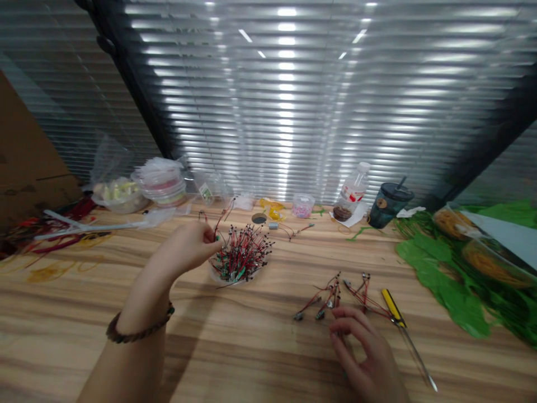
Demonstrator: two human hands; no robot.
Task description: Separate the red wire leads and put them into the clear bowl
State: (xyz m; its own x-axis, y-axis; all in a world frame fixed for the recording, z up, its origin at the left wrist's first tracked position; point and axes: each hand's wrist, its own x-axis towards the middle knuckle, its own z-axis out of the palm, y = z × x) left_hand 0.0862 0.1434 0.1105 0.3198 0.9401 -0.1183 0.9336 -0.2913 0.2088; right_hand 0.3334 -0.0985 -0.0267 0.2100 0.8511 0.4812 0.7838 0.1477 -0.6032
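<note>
My left hand [196, 243] is pinched on a small wired component with red and black leads that stick up above the fingers. It is at the left side of a clear bowl [216, 274] heaped with similar wired components [243, 254]. Lower right, my right hand [364, 352] hovers low over the table, fingers bent and slightly apart, with nothing visible in them. Just beyond its fingertips lies a loose group of wired components [321, 302]. More red leads [364, 294] lie to the right, reaching a yellow-handled screwdriver [393, 308].
Along the back stand a small tub of pink bits [302, 207], a plastic bottle [354, 187] and a dark lidded cup [388, 206]. A small motor with leads [273, 226] lies behind the bowl. Green leaf-like material [444, 280] covers the right side; stacked containers [161, 184] stand left.
</note>
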